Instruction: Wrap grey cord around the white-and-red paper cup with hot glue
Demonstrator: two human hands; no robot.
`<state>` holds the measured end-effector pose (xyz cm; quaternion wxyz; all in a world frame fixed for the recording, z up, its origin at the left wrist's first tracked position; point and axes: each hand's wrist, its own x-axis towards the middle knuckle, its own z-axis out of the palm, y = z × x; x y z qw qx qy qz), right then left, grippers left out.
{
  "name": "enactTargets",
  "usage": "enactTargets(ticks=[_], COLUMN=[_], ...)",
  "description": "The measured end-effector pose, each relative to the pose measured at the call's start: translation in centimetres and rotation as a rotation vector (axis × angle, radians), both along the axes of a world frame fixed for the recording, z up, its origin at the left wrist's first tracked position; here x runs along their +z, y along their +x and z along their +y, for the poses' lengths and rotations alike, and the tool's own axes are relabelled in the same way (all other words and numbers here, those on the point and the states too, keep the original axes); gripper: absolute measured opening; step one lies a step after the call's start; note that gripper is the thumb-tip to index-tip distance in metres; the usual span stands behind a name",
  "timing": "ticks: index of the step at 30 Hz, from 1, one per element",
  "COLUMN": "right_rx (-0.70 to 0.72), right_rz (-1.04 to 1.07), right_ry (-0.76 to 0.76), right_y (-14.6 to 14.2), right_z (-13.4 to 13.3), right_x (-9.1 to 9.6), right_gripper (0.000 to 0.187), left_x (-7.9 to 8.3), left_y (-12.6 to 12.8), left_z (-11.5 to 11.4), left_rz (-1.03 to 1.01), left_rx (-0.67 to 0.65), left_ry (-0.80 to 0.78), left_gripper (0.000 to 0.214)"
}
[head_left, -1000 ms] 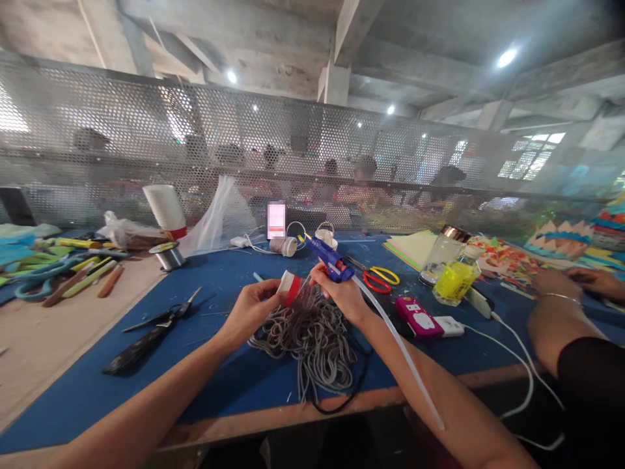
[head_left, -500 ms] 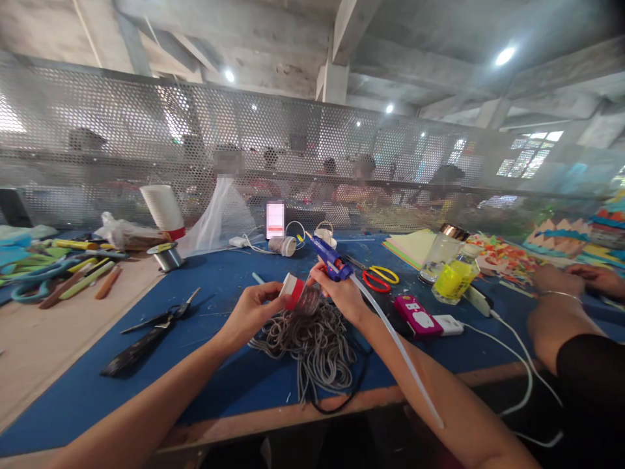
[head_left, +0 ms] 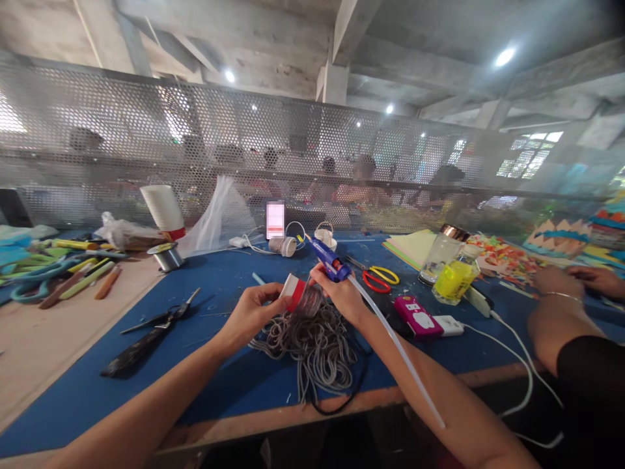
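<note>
"What's closest?"
"The tabletop (head_left: 229, 371), brown at its edge and blue further in, with a heap of grey cord (head_left: 325, 355) on it."
"And the hands?"
"Above the cord: the left hand (head_left: 254, 311) pinches a white-and-red cup (head_left: 293, 293); the right hand (head_left: 339, 294) is wrapped round a blue glue gun (head_left: 328, 257)."
"Which way do they lie?"
"The cup is tipped over, long axis roughly left to right; I can't tell where its mouth is. The gun slants forward, nozzle (head_left: 309, 239) away and leftward."
"Farther off?"
"A perforated screen (head_left: 297, 137) behind the tabletop, then a concrete ceiling (head_left: 273, 36) with lights (head_left: 505, 56)."
</note>
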<state>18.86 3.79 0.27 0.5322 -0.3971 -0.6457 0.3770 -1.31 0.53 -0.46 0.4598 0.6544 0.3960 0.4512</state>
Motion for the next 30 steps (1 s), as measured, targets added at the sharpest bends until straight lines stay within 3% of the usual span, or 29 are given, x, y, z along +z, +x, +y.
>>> enactTargets(ticks=[30], right_rx=[-0.133], right_rz=[-0.098], right_ry=[-0.031], right_y=[-0.13], right_z=[-0.57], right_x=[0.58], right_gripper=[0.027], left_x=[0.06], left_y=[-0.14], left_z=[0.0], left_rz=[0.003], left_rx=[-0.012], left_ry=[0.006], left_gripper=[0.027])
